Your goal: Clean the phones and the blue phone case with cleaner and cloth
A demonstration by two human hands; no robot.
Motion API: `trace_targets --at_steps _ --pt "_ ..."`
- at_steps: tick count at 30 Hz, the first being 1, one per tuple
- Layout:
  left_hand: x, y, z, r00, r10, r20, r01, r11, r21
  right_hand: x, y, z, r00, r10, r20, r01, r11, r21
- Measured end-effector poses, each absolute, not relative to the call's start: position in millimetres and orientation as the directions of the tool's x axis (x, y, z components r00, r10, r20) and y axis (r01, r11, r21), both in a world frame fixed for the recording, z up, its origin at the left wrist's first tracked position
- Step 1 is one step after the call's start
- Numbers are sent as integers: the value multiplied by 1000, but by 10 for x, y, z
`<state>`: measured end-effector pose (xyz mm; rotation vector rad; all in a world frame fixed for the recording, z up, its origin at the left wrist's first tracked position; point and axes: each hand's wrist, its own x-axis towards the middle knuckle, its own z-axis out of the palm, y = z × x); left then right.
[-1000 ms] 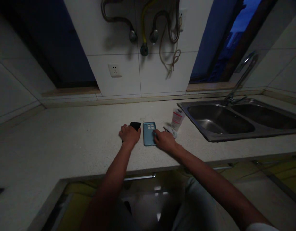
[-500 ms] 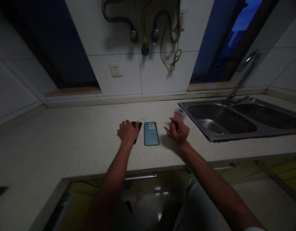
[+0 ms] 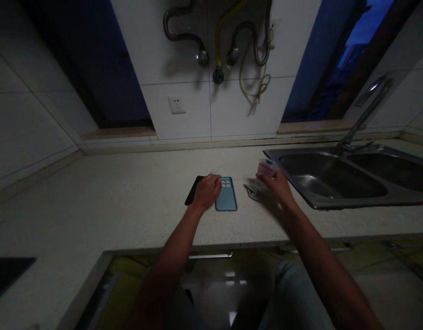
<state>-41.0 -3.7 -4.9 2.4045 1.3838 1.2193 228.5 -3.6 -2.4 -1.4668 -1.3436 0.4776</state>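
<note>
My left hand [image 3: 206, 192] is over the gap between a black phone [image 3: 193, 190] and a light blue phone case [image 3: 226, 200], partly covering both. Its fingers are loosely bent with no object visible in them; whether they touch the case edge is unclear. The case lies flat, its camera cut-outs at the far end. My right hand [image 3: 278, 185] pinches a small clear zip bag [image 3: 266, 167] with a red strip, and something dark shows inside the bag. Just left of that hand lies a small dark-edged item [image 3: 252, 192], too blurred to name.
A double steel sink [image 3: 321, 176] with a tall tap [image 3: 364, 107] is set into the counter [image 3: 145, 201] at the right. Hoses [image 3: 184, 36] and a socket [image 3: 177, 105] are on the tiled wall behind. A drawer handle [image 3: 211, 255] runs below the front edge.
My left hand has come off the phone and moved right towards the case. My right hand has moved onto the zip bag, leaving the dark-edged item on the counter. The view has shifted slightly.
</note>
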Motion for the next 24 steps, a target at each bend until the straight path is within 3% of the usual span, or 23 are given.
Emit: trace_targets --at_steps 3,6,8,11,14,19,24 --pt "-337 -84 -90 422 748 513 566 -659 495 2397 -6 13 250 930 271 594 74 -801" --pt "-289 -102 -98 443 741 504 534 -670 515 2428 14 116 322 904 281 602 33 -798" --pt "-272 -94 -88 392 753 529 523 -655 545 2381 48 202 364 882 299 448 115 -886" --pt "-256 -66 -76 210 818 535 434 -569 699 2216 130 326 326 912 250 -35 276 -960" --pt "-246 -46 -79 59 905 421 272 -420 866 1983 188 375 83 986 147 -355 167 -920" --pt "-243 -76 -95 129 977 170 245 -197 949 1637 107 180 -224 971 78 -393 -17 -919" --pt "-197 -133 -66 126 982 141 247 -168 954 1584 0 30 -253 967 38 -496 -96 -863"
